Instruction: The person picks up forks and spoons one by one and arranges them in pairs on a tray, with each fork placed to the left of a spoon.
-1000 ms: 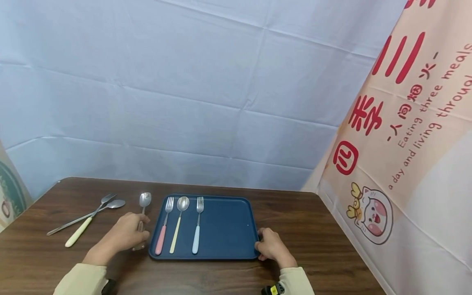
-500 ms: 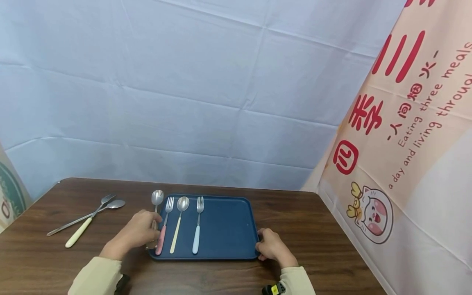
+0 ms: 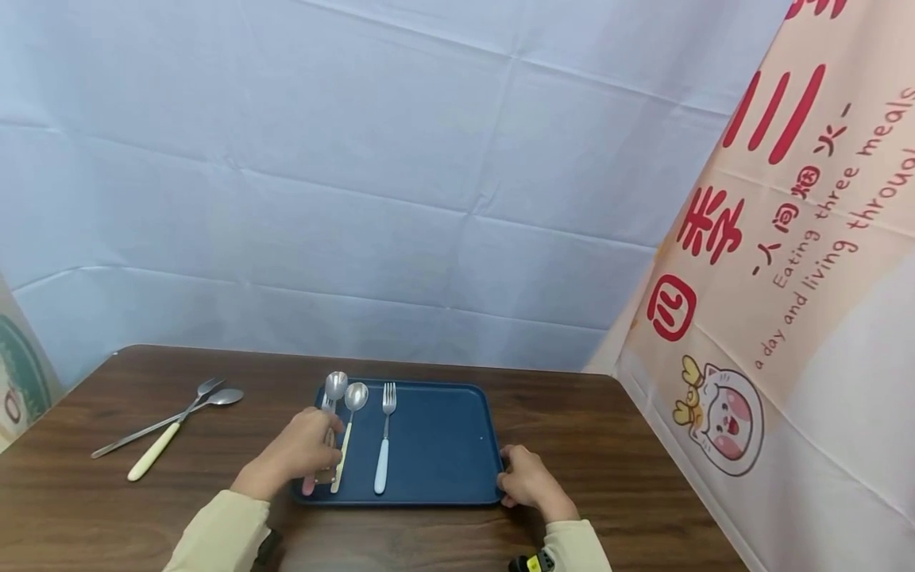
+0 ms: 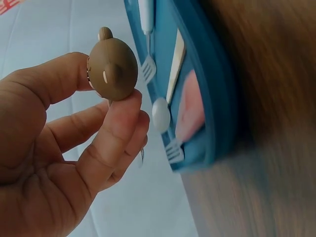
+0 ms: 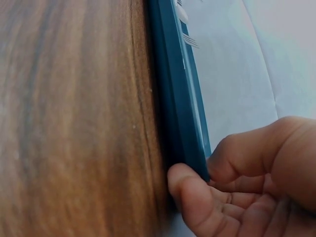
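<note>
My left hand (image 3: 300,449) pinches a spoon (image 3: 337,385) over the left part of a dark blue tray (image 3: 443,449). Its brown, rounded handle end (image 4: 113,71) with a small knob shows between thumb and fingers in the left wrist view. On the tray lie a pink-handled fork (image 3: 309,485), partly hidden by that hand, a yellow-handled spoon (image 3: 357,396) and a pale blue-handled fork (image 3: 382,467). At the tray's right edge, my right hand (image 3: 530,481) grips the rim, thumb on one side and fingers on the other, as the right wrist view shows.
Left of the tray, a yellow-handled fork (image 3: 153,453) lies crossed with a metal spoon (image 3: 225,396) on the brown wooden table (image 3: 608,445). A pale cloth (image 3: 357,159) hangs behind the table, and a printed cloth (image 3: 786,318) hangs to the right.
My left hand has carried the spoon rightward, from the table beside the tray to above the pink-handled fork. The right hand and the tray have stayed in place.
</note>
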The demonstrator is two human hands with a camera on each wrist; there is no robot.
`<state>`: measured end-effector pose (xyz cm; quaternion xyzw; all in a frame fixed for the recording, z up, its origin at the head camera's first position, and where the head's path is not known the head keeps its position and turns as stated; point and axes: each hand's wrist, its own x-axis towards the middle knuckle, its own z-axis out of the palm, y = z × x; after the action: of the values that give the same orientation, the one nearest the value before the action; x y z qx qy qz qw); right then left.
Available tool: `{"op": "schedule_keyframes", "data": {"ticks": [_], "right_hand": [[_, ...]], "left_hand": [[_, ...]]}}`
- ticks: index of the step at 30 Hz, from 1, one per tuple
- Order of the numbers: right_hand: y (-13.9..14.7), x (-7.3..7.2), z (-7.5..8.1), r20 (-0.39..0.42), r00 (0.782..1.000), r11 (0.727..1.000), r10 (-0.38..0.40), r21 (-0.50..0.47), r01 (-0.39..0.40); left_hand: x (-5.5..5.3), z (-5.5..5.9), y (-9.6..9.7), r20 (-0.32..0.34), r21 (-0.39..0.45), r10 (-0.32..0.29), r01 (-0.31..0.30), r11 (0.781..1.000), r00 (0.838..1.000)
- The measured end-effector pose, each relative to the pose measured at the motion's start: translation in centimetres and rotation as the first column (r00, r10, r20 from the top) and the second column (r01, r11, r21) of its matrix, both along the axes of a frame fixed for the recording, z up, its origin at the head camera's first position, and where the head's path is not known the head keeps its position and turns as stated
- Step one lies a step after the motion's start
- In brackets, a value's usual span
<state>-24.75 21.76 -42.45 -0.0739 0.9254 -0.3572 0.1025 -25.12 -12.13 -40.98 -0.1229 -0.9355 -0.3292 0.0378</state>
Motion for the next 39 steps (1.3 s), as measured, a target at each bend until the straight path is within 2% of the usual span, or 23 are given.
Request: {"op": "schedule_keyframes", "data": {"ticks": [7, 12, 19, 27, 31, 36, 39], "right_hand": [[0.0, 0.0, 0.1, -0.007, 1.000, 1.000, 0.008, -0.001, -0.008], [0.0, -0.1, 0.0, -0.025, 1.000, 1.000, 0.013, 0.009, -0.013], [-0.1, -0.1, -0.2, -0.027, 1.000, 1.000, 0.015, 0.006, -0.014], [-0.1, -0.1, -0.1, -0.002, 1.000, 1.000, -0.007, 0.000, 0.007], [0.0, -0.1, -0.1, 0.006, 1.000, 1.000, -0.010, 0.015, 0.010], [0.0, -0.1, -0.2, 0.004, 1.000, 1.000, -0.020, 0.021, 0.020], [0.0, -0.1, -0.2, -0.002, 1.000, 1.000, -0.021, 0.012, 0.021]], "left_hand": [[-0.2, -0.1, 2.1, -0.024, 0.005, -0.040, 0.040, 0.999, 0.999], [-0.2, -0.1, 3.5, -0.007, 0.055, -0.096, 0.096, 0.994, 0.995], [-0.3, 0.2, 4.8, 0.002, 0.019, -0.099, 0.099, 0.995, 0.995], [-0.3, 0.5, 6.0, 0.002, 0.061, -0.200, 0.199, 0.978, 0.980], [-0.4, 0.3, 6.6, 0.027, 0.066, -0.212, 0.210, 0.975, 0.977], [-0.5, -0.1, 7.4, -0.013, 0.016, -0.207, 0.207, 0.978, 0.978], [-0.5, -0.2, 7.9, -0.012, -0.014, -0.195, 0.194, 0.981, 0.981]]}}
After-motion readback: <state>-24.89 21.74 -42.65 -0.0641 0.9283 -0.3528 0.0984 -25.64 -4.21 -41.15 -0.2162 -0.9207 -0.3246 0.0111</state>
